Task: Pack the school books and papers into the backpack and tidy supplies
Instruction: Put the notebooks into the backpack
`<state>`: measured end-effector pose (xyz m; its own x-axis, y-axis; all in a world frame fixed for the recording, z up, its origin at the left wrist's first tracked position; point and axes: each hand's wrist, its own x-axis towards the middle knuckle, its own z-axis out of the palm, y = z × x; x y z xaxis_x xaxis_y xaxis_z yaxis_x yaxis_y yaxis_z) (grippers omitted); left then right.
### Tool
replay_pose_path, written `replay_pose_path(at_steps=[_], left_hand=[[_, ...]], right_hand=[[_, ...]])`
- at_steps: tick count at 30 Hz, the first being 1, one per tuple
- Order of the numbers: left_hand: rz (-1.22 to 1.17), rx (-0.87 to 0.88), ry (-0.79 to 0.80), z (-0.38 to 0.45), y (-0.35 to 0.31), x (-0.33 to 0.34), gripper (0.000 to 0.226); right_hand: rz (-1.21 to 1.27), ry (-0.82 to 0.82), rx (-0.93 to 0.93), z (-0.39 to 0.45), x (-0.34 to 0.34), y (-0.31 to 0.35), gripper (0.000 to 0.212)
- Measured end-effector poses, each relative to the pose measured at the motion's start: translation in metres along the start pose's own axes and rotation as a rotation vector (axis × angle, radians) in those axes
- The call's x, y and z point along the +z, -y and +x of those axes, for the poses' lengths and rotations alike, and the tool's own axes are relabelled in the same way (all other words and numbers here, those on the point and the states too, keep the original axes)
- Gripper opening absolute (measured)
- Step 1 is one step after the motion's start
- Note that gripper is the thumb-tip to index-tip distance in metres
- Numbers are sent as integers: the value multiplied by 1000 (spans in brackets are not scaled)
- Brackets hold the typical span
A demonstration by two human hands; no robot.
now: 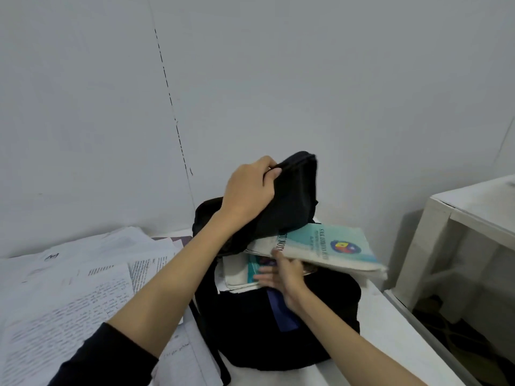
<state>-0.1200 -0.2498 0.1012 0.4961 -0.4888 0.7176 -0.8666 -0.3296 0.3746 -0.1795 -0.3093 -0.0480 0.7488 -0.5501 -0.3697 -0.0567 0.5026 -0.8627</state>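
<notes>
My left hand (248, 190) grips the black top flap (289, 196) of the backpack (278, 330), lifting it open. My right hand (281, 277) pinches one teal-covered book (328, 246) by its near edge, thumb on the cover, fingers underneath; the book is tilted, half inside the opening. One more teal book (253, 267) shows inside, partly hidden. One backpack, standing on the white surface (390, 316). Loose handwritten papers (69, 296) overlap to its left; exact count not readable. One white side table (473, 213) stands to the right.
</notes>
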Motion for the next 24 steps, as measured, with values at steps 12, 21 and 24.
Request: replay_pose_path(at_steps=[12,21,24], left_hand=[[330,50,-67,-8,7,-12,27],[226,192,1,-9,-9,-7,24],[213,182,-13,-3,-6,-15,24]], right_hand=[[-906,-334,-430,4,-83,60,16],[-331,-430,-118,21,-123,72,24],[-190,-238,-61,11,-113,81,7]])
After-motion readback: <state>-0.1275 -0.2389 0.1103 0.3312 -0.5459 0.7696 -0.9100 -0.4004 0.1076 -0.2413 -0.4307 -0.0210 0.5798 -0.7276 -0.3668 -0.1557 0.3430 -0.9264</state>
